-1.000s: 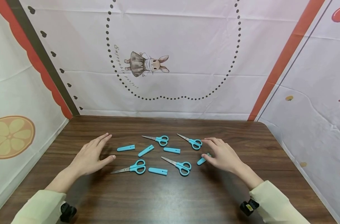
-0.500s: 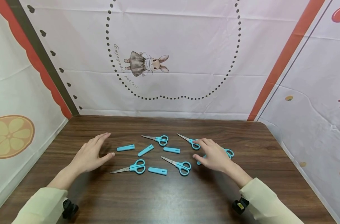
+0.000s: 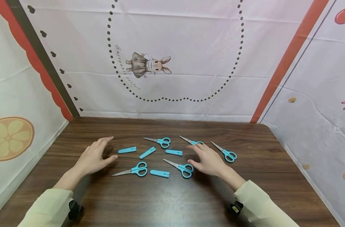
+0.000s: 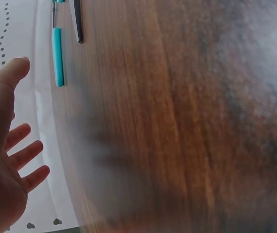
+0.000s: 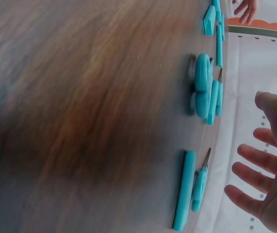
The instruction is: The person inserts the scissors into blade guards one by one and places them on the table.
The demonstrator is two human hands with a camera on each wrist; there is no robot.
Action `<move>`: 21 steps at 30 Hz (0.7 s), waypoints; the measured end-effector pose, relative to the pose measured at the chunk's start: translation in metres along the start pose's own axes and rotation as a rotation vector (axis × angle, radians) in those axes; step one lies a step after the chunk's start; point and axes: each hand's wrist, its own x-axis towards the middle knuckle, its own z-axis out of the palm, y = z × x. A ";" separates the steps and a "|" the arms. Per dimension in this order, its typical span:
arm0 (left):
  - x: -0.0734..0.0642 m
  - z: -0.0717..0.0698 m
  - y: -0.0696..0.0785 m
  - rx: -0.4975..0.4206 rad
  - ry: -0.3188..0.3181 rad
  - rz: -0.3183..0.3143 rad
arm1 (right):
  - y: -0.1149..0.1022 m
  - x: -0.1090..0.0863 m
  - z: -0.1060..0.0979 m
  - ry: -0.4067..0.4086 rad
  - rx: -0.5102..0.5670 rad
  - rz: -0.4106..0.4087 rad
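While the left hand (image 3: 93, 156) hovers with relaxed fingers, holding nothing, near a slim turquoise plastic blade cover (image 3: 127, 150), the right hand (image 3: 207, 160) likewise grasps nothing, its fingers loosely spread over partly hidden turquoise-handled metal scissors (image 3: 190, 141). Five such pairs lie bare-bladed on the dark wood-grain counter (image 3: 161, 205), covers scattered among them. Risk seems to sit in those blades: the near-left scissors (image 3: 132, 171) point leftwards, so lowering the left hand carelessly could prick it. A low sweep of the right hand might catch the near-middle scissors (image 3: 180, 167) by their handles and swing the tip round.
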 end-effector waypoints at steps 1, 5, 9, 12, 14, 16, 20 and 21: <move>0.001 0.001 0.000 -0.003 -0.001 -0.008 | -0.001 0.001 0.001 -0.002 0.002 -0.004; 0.003 0.003 -0.001 -0.007 -0.010 -0.017 | -0.006 0.006 0.004 -0.020 0.016 -0.018; 0.006 0.005 -0.003 -0.011 -0.020 -0.012 | -0.012 0.012 0.006 -0.035 0.040 -0.044; 0.008 0.007 -0.004 -0.014 -0.027 -0.011 | -0.017 0.016 0.008 -0.047 0.056 -0.057; 0.008 0.007 -0.004 -0.014 -0.030 -0.011 | -0.020 0.018 0.009 -0.060 0.064 -0.061; 0.008 0.008 -0.004 -0.009 -0.029 -0.008 | -0.023 0.019 0.009 -0.073 0.071 -0.064; 0.007 0.010 -0.004 0.009 -0.022 0.005 | -0.027 0.021 0.012 -0.102 0.069 -0.071; 0.007 0.011 -0.004 0.012 -0.021 0.008 | -0.029 0.022 0.012 -0.108 0.070 -0.073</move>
